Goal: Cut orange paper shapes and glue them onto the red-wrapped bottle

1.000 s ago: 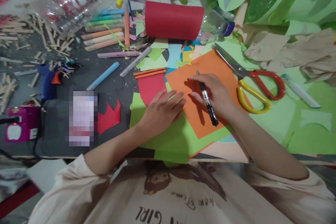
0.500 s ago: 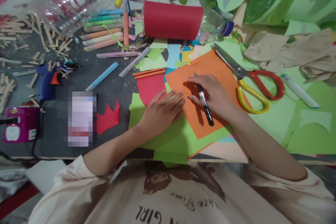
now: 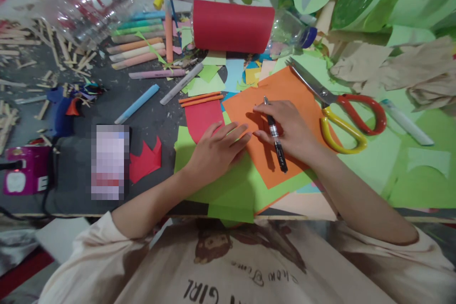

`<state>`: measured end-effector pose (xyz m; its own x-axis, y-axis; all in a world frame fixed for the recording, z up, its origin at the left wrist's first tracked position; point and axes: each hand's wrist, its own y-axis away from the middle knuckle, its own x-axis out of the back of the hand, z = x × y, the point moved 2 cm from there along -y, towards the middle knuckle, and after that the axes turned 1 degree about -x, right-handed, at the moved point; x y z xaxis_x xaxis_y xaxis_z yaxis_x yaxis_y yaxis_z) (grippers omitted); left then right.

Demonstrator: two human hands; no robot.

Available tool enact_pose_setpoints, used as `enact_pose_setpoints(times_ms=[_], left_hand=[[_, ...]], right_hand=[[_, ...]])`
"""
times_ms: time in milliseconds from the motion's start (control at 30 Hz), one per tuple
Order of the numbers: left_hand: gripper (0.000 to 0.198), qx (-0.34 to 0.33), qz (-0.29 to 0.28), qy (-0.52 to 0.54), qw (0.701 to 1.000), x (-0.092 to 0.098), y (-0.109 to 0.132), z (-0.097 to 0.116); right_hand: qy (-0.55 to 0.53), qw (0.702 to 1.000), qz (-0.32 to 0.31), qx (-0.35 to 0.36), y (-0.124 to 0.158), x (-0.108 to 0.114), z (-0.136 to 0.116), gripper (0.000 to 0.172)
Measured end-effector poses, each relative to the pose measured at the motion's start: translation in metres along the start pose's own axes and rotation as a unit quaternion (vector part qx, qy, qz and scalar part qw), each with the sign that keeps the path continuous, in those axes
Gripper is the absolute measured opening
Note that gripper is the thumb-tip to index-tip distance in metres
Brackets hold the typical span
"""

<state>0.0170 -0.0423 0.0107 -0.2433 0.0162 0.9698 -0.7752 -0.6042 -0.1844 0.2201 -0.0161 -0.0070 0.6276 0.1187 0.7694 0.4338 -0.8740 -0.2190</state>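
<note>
My left hand lies flat, fingers stretched, over the lower edge of a red paper piece and the green paper. Its fingertips reach the left edge of an orange paper sheet. Above that sheet, my right hand holds a black pen loosely between thumb and fingers, one end slanting back toward me. Two thin orange strips rest along the red piece's top edge. Scissors with one red and one yellow handle lie open on the sheet's right side.
A bottle wrapped in red paper lies beyond the sheets. Colored markers, small wooden sticks and a glue gun are to the left. Nearer sit a phone and a red paper crown. Crumpled brown paper is at right.
The view has shifted very slightly. Both hands and the pen keep nearly the same place on the paper.
</note>
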Motion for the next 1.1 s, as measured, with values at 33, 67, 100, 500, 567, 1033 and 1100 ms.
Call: enact_pose_setpoints(times_ms=[33,67,100,500,567,1033,1100], left_hand=[[0.028,0.002,-0.004,0.003,1.0,0.0,0.0,0.0],[0.028,0.004,-0.008,0.007,1.0,0.0,0.0,0.0],[0.029,0.007,-0.009,0.01,1.0,0.0,0.0,-0.001],[0.032,0.015,-0.025,0.003,1.0,-0.002,0.0,-0.001],[0.032,0.01,-0.03,-0.006,0.999,-0.002,0.0,0.0],[0.034,0.01,-0.053,-0.019,0.998,-0.002,-0.002,0.005],[0.033,0.01,-0.05,-0.022,0.998,-0.002,-0.002,0.005]], right_hand=[[-0.002,1.0,-0.001,0.006,0.0,0.0,-0.001,0.029],[-0.003,1.0,-0.002,0.01,-0.001,0.0,-0.002,0.027],[-0.004,1.0,-0.005,0.009,-0.001,0.0,-0.003,0.026],[-0.012,0.999,-0.03,-0.011,-0.004,0.001,-0.005,0.025],[-0.01,0.999,-0.028,-0.013,-0.004,0.001,-0.005,0.025],[-0.077,0.993,0.039,-0.076,-0.003,0.006,-0.006,0.024],[-0.173,0.972,0.094,-0.131,-0.005,0.011,-0.006,0.027]])
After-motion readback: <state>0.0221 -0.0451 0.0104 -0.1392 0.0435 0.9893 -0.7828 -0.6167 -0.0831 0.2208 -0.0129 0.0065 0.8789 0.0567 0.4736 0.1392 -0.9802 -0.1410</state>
